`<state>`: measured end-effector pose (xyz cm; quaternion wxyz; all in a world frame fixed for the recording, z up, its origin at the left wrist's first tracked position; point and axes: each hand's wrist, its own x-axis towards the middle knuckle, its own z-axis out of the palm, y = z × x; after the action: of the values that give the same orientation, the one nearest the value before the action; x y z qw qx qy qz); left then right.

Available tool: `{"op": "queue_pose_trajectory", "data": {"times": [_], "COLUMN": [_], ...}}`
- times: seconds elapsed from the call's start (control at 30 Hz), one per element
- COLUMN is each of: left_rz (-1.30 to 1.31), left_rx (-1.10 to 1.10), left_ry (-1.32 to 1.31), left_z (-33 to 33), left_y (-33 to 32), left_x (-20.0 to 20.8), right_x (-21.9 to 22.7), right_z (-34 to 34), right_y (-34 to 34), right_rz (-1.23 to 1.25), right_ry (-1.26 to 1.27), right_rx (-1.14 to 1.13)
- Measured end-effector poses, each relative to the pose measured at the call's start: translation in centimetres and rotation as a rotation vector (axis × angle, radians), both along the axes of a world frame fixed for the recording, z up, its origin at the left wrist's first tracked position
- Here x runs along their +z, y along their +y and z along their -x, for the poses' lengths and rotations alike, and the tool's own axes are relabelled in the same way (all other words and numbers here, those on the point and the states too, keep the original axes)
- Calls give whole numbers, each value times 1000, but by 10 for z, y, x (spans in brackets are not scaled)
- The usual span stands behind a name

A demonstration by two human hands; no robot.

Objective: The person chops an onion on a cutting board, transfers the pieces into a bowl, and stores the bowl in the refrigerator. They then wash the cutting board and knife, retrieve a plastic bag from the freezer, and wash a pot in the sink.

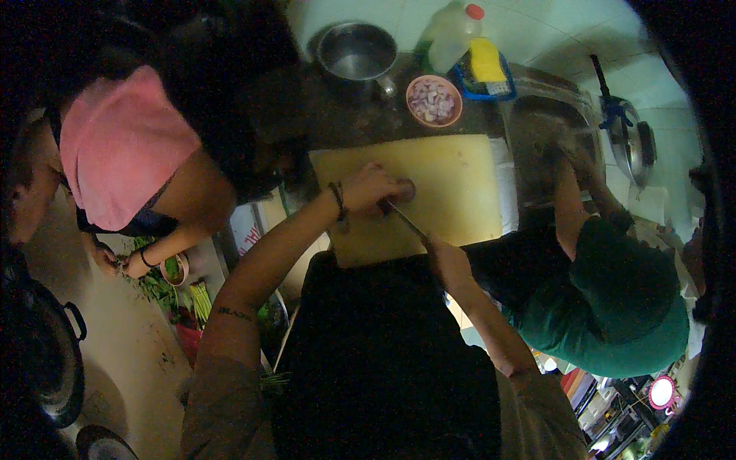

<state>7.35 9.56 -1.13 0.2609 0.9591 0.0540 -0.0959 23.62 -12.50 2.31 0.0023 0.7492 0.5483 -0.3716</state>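
On the pale yellow cutting board (452,172), my left hand (370,185) presses a dark purplish piece, seemingly a red onion (405,190), with its fingers closed on it. My right hand (448,264) grips a knife (409,221) by the handle at the board's near edge. The blade slants up to the left, its tip beside the onion and my left fingertips. Whether the edge touches the onion I cannot tell. Beyond the board, a pinkish bowl (412,113) holds chopped purple-and-white onion.
A metal pot (357,54) stands behind the board. Near it are a blue basket (491,96) with a yellow sponge (487,60) and a red-capped bottle (460,34). A person in green (613,307) works at the sink (537,138); another (130,146) handles greens on the left.
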Motion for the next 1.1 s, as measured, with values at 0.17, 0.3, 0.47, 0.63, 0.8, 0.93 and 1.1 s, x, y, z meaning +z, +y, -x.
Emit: {"op": "queue_pose_trajectory", "data": {"times": [0.17, 0.3, 0.47, 0.63, 0.8, 0.93, 1.1], "left_rz": [-1, -23, -50, -28, -22, -15, -52], "left_rx": [14, -7, 28, 42, 57, 56, 61], "left_ry": [-19, -25, -45, -104, -83, -104, -232], "left_z": [1, 4, 9, 11, 11, 12, 14], "left_y": [1, 2, -3, -8, -9, -9, -8], "left_x": [-3, -6, -9, -7, -6, -11, -17], "right_x": [-27, -36, -10, 8, -9, -17, -11], "right_z": [5, 8, 10, 11, 14, 16, 17], "right_y": [-1, -1, -4, -3, -4, -7, -12], "right_rz": [-15, -193, -76, -7, -38, -32, 21], "right_ry": [-57, -36, -54, -96, -93, -81, -182], "right_rx": [68, 31, 11, 60, 65, 35, 106]}}
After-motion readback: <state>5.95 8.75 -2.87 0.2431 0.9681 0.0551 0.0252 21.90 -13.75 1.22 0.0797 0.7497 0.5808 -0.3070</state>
